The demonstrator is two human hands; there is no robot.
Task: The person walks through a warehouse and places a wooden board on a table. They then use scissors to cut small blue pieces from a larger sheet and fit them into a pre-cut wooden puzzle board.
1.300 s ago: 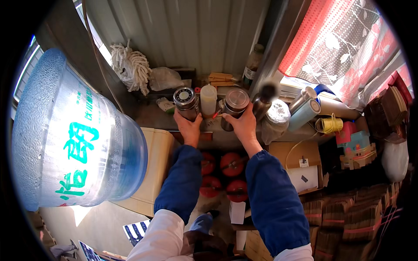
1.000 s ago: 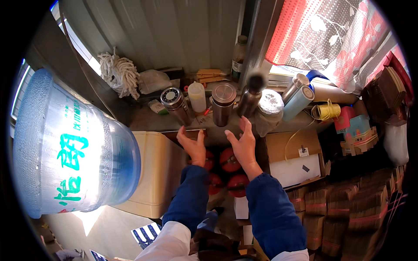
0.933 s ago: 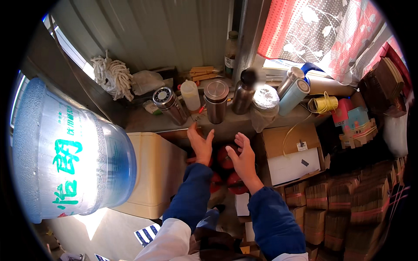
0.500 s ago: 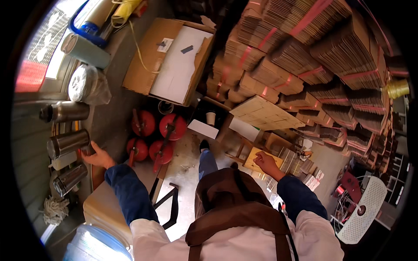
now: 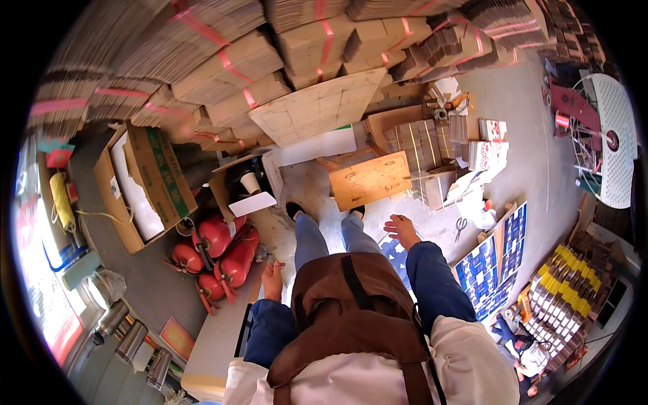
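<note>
My left hand (image 5: 273,280) hangs over the edge of a pale-topped table (image 5: 219,337), just right of the red fire extinguishers (image 5: 236,256). Its fingers are curled together; a small whitish blur shows at the tips, and I cannot make out what it is. On the other side, my right hand (image 5: 403,231) is held out in the air with its fingers apart and nothing in it. Beyond it lies a wooden board (image 5: 371,180). A brown apron (image 5: 337,290) covers my front, and my feet stand on the floor between the hands.
Bundled flat cardboard (image 5: 229,64) is stacked high ahead. An open carton (image 5: 162,179) stands at left, near steel flasks (image 5: 131,341) by the window. Scissors (image 5: 461,226) lie on the floor at right, near blue-patterned sheets (image 5: 496,253). A white perforated stool (image 5: 613,142) and another person (image 5: 530,354) are farther right.
My view has turned to the left-hand side's opposite, rightward. My left hand has come away from the steel flasks, toward my body, its fingers now curled. My right hand has opened from a loose curl.
</note>
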